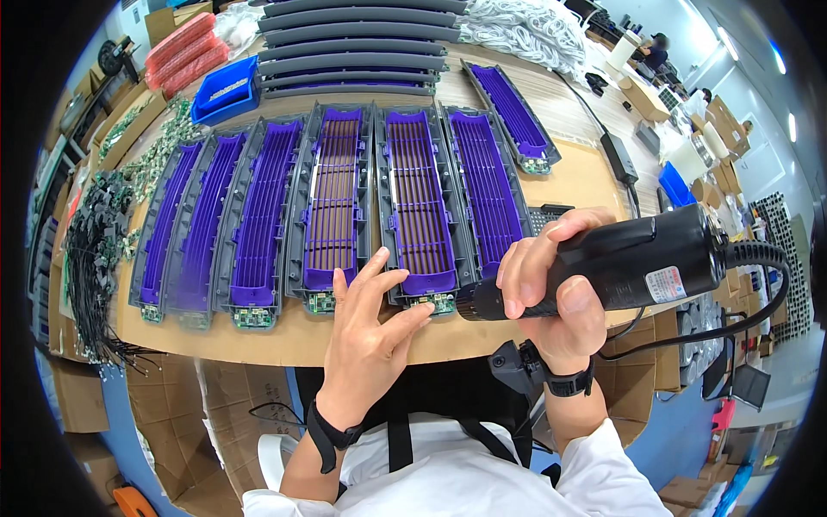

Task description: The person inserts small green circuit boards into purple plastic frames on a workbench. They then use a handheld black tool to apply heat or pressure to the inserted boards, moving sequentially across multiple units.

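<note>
My right hand (558, 289) is wrapped round a thick black corded electric screwdriver (637, 258), which lies nearly level with its narrow ribbed nose pointing left. That nose ends beside a small green circuit board (443, 303) at the near end of a grey housing with a purple slatted insert (422, 207). My left hand (370, 323) has its fingers spread over the near ends of two housings. Its thumb tip touches the board, and the other fingertips reach onto the housing and its left neighbour (333, 207). The screwdriver's very tip cannot be made out.
More purple-and-grey housings (263, 207) stand in a row to the left, and one (514, 112) lies at the back right. Behind is a stack of grey housings (353, 52) with a blue bin (226, 90). Black cables (99, 241) hang at the left edge. The tool's cord (771, 302) loops right.
</note>
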A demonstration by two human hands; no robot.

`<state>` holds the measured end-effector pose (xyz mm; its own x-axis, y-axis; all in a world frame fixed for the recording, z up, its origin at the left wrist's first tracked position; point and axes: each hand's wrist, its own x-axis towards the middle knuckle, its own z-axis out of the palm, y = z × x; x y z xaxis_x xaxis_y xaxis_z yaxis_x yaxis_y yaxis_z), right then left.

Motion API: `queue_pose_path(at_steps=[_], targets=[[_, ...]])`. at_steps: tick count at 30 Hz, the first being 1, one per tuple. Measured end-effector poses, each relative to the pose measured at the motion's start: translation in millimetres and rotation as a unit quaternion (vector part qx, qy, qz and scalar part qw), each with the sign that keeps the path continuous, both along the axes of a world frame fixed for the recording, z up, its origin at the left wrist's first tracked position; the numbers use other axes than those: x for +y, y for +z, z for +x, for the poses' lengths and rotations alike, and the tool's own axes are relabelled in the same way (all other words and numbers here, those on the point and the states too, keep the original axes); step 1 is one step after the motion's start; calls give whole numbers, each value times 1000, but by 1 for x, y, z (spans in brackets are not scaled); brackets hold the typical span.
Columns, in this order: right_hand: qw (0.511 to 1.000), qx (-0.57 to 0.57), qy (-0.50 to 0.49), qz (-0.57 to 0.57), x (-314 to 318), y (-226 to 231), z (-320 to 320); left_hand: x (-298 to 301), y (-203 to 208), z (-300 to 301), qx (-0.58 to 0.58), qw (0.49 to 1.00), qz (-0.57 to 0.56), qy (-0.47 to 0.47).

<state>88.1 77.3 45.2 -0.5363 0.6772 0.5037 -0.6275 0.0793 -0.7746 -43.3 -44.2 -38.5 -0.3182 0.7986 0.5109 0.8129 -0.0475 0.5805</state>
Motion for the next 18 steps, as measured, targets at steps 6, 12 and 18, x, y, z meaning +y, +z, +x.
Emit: queue_pose_path(at_steps=[6,12,18], targets=[[1000,-22,-3,1,1,-3,-3,0,0,0,4,1000,1,-1],[997,-77,-10,23,3,-4,-12,-1,-1,-2,30,999,-1,-18],[999,-45,4,20,4,-7,-11,-1,-1,-2,27,999,5,-17]])
